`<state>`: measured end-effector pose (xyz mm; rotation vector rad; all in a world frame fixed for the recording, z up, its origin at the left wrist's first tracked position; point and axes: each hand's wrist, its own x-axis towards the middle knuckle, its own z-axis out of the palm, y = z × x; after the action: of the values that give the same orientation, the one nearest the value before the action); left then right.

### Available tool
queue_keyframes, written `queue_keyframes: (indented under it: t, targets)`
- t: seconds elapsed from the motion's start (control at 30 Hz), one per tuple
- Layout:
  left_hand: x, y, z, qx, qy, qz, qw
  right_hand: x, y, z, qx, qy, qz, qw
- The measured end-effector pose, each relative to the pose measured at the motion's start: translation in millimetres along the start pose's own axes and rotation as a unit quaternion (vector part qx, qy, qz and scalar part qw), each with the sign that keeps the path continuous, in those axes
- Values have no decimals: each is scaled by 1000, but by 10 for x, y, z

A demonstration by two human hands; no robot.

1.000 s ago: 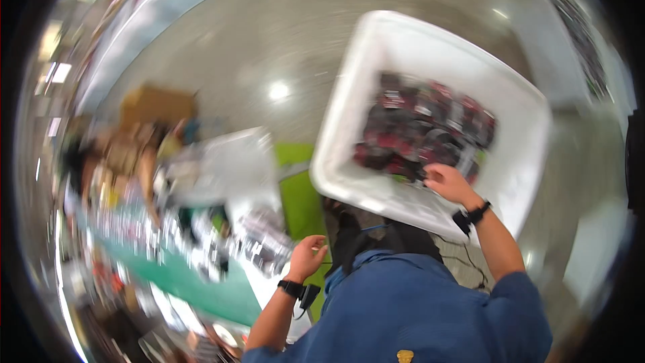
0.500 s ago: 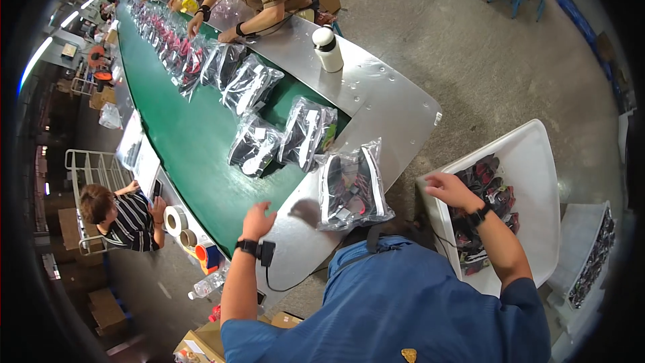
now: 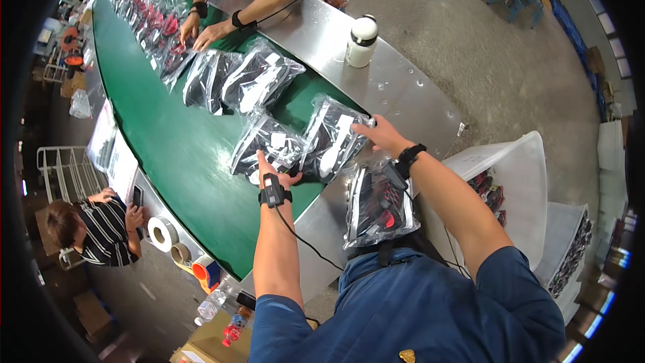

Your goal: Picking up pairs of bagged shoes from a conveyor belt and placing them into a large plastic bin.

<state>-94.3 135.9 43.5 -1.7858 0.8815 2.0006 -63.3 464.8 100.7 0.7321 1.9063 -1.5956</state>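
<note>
Your left hand [image 3: 279,171] has its fingers well spread against the lower edge of a crinkled, glossy clear bag [image 3: 275,137], which lies on the smooth green surface [image 3: 175,155] at 12 o'clock from that hand. Your right hand [image 3: 386,134] touches the right edge of a second clear bag [image 3: 327,131], at 9 o'clock from it; those fingers are bent, thumb on the film, but I can't make out whether they pinch it. This second bag, creased and shiny, lies just beside the first, and both show dark shoes with pale soles through the plastic. At 6 o'clock from your right hand, near your waist, a third clear bag [image 3: 381,205] wraps dark shoes with thick white edges and a touch of red. From the middle of your view, a rounded cream bottle [image 3: 361,51] with a dark band stands at 1 o'clock on the brushed metal surface [image 3: 406,91], a smooth-walled white bin [image 3: 531,208] is at 3 o'clock, and a ring-shaped white tape roll [image 3: 154,235] is at 8 o'clock.
</note>
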Motion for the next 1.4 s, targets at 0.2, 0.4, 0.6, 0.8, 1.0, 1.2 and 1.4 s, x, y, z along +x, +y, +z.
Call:
queue_keyframes:
  t: [0.2,0.4,0.6,0.8,1.0,1.2,1.4]
  targets:
    - [321,-100,-288,-154,56,139,977,297,227,580,-48,143,-102,983]
    - [-235,-391,-790,-304,-391,110,862,-454,-743,561,-142,74,-392,906]
    - [-290,-1189,-1749,21,-364,27,931,-463,-523,255,-400,-64,-570,715]
    - [-621,-1344,-2943,362,-154,-4,919,-205,216,-191,-352,-8,-399,847]
    - [-395,-1153,-2954,219,4,287,933,210,571,-148,-126,-69,-121,982]
    - [-249,-1035,-1890,166,-125,335,919,74,410,373,24,-50,-101,993]
    - [-695,-677,-1127,121,-144,229,955,45,-141,581,124,-186,-118,968]
